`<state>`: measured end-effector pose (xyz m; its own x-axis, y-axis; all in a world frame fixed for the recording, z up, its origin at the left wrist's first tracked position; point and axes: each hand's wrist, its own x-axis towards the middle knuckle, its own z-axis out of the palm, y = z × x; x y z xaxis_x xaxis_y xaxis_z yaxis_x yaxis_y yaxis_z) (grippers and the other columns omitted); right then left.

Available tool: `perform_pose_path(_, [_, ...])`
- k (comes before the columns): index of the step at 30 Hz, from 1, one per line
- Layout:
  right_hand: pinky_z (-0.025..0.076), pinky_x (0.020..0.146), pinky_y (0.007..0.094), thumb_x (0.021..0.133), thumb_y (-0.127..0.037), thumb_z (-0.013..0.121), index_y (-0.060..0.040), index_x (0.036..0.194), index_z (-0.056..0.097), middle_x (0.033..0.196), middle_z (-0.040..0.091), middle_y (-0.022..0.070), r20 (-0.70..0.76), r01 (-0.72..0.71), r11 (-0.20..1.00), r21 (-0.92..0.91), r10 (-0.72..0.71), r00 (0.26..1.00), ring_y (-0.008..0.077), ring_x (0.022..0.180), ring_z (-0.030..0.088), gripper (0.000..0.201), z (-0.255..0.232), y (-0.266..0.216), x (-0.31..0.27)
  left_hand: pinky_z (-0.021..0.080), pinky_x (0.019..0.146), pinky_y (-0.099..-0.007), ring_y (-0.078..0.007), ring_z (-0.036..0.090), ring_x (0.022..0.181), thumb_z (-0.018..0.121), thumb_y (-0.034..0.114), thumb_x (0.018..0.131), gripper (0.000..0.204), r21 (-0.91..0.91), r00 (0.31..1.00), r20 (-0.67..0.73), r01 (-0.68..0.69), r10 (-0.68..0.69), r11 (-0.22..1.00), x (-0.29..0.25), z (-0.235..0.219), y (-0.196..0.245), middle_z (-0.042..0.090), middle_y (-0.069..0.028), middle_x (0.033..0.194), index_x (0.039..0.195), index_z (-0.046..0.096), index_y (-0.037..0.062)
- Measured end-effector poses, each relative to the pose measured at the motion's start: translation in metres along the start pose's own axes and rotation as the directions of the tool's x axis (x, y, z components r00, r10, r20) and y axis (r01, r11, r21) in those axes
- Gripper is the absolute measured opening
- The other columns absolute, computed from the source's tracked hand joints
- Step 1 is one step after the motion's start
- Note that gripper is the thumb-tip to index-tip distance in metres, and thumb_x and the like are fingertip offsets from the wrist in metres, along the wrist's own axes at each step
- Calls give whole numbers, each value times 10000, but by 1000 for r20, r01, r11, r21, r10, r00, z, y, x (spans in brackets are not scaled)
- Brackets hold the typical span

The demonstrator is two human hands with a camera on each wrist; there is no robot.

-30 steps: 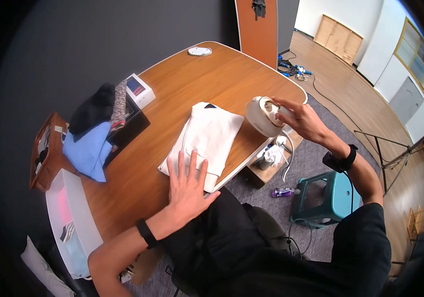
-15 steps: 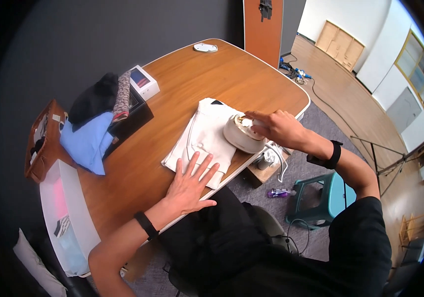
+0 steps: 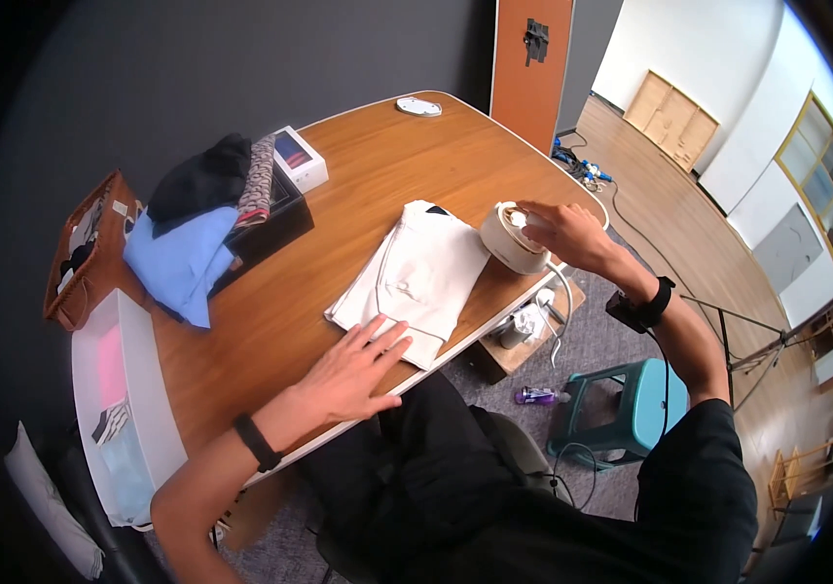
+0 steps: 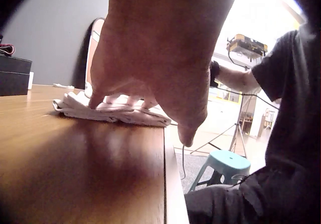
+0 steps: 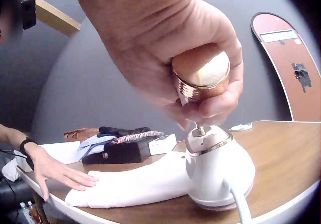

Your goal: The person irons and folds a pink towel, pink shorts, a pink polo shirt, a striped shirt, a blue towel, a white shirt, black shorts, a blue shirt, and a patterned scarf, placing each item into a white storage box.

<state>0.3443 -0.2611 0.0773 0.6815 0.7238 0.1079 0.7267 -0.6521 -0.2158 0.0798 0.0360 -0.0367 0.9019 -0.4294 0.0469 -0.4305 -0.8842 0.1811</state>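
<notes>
A white folded garment (image 3: pixel 426 273), likely a shirt, lies on the wooden table near its front edge. My left hand (image 3: pixel 356 365) has its fingers straight, the fingertips on the garment's near end; in the left wrist view the palm arches over the table edge. My right hand (image 3: pixel 572 237) grips the handle of a white iron with gold trim (image 3: pixel 514 243), fingers wrapped round the gold-capped grip (image 5: pixel 203 76). The iron's body (image 5: pixel 213 171) stands right at the garment's right side, and its white cord (image 5: pixel 238 199) trails over the table edge.
At the left, a black box (image 3: pixel 275 229) carries dark, patterned and blue cloths. A white phone box (image 3: pixel 300 161), a brown basket (image 3: pixel 86 258) and a white bin (image 3: pixel 129 389) stand nearby. Below the right edge are a small wooden stand (image 3: pixel 509 355) and a teal stool (image 3: pixel 621 409).
The iron went left onto the garment's right part, then back right to beside it. My left hand has drawn back toward the garment's near end.
</notes>
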Motion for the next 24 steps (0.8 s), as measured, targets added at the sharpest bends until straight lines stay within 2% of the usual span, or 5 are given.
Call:
perform_pose_path(5, [583,841,490,1003,-315,636,-123,1402,627,1044,746,231,-81,184,975,128,-174,981,414,931,729,443,12,-33,5,304,1248,-498,-370,376,1491,664,357,986,643,35,985,-148,101,-94,994,12,-15,-23,452,-194,1563,1502,475,24])
perform_pose_path(9, [583,801,501,1037,-369,596,-153,1421,602,959,740,239,77,223,965,137,-235,969,424,865,722,441,6,-93,-1,302,1249,-500,-377,349,1507,641,386,1000,643,-61,975,-3,222,-222,973,11,-11,-27,415,-184,1597,1529,465,67])
perform_pose_path(15, [581,773,520,1025,-357,584,-187,1397,598,877,722,240,83,274,962,-14,-272,959,449,853,716,409,47,-120,17,328,1232,-497,-366,330,1517,601,433,1016,670,217,983,-147,137,-106,967,-1,18,-32,375,-149,1637,1567,419,98])
perform_pose_path(22, [573,763,513,1029,-316,610,-140,1404,593,923,735,232,102,322,943,82,-329,939,437,838,710,415,39,-109,26,398,1174,-521,-414,517,1370,576,415,1034,532,-73,958,-160,230,-239,971,14,0,-36,606,-211,1419,1323,646,-26])
perform_pose_path(24, [573,774,508,1032,-309,610,-127,1400,597,934,735,238,115,313,946,88,-321,940,438,847,708,411,31,-118,10,422,1154,-510,-412,531,1356,589,408,1029,551,59,951,-177,269,-255,961,20,9,-32,605,-216,1418,1315,634,-61])
